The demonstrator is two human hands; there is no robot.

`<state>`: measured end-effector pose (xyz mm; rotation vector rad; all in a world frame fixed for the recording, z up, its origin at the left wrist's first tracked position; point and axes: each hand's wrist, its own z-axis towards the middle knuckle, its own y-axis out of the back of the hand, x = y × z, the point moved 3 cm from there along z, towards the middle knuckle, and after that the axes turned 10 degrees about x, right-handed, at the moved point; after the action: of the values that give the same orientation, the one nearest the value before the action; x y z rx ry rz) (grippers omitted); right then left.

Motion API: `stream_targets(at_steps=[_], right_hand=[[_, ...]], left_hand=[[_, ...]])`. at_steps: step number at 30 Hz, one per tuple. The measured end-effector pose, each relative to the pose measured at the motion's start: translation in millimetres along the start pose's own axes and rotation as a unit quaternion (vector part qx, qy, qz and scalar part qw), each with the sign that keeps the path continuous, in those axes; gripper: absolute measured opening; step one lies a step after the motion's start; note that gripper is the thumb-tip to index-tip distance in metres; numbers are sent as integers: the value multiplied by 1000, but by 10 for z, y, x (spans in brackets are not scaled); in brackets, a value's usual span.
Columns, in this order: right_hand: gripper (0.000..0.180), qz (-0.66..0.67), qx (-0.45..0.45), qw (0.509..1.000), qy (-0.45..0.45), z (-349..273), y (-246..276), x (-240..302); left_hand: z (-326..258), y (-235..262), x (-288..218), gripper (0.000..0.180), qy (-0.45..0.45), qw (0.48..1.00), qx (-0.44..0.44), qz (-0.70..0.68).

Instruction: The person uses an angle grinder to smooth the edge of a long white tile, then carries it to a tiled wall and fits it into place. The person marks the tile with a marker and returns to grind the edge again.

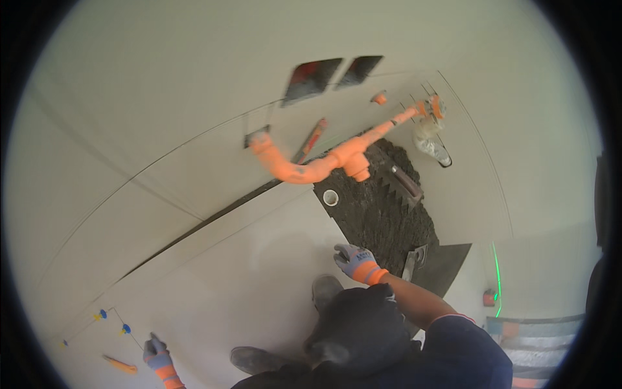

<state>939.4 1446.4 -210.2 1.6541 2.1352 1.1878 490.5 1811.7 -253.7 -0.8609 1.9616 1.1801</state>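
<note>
My right hand (357, 262), in a grey glove with an orange cuff, is over the edge of a large pale floor tile (259, 253). Its fingers are bent and apart, with nothing visible in them. Beyond it spreads dark ridged mortar (372, 207), with a white pipe stub (330, 198) at the tile's corner. Far to the left, my left hand (157, 358) has a finger stretched out near a tile joint and holds nothing I can see. Close by are blue and yellow tile levelling clips (126, 329) and an orange-handled knife (120, 364).
An orange pipe (311, 172) crosses above the mortar, ending near a plastic-wrapped pipe piece (427, 142). A notched trowel (407, 185) lies in the mortar; another trowel (414, 260) is beside my right forearm. A red laser device (489, 298) casts a green line at right.
</note>
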Motion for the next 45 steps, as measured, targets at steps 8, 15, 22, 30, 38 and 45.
stream_targets(at_steps=[8, 15, 22, 30, 38, 45], right_hand=[[36, -186, 326, 927, -20, -1202, -233, -670], [20, -234, 411, 881, -10, -1937, -248, -723], [27, 102, 364, 925, -45, -2071, 296, -553], [47, 120, 90, 989, -13, -2258, 373, -457], [40, 108, 222, 966, -76, -2339, 88, -309], [35, 106, 27, 993, 40, -2263, 68, -347]], left_hand=[[-84, -959, -1898, 14, -322, 793, 238, 459], [-447, -1756, -3118, 7, -438, 729, 325, 413], [-1914, -2376, -3602, 33, -638, 533, 377, 408], [-3035, -2810, -2737, 30, -622, 208, 590, 471], [-3160, -2611, -2571, 35, -717, 262, 492, 419], [-3165, -2613, -2623, 34, -711, 332, 495, 372]])
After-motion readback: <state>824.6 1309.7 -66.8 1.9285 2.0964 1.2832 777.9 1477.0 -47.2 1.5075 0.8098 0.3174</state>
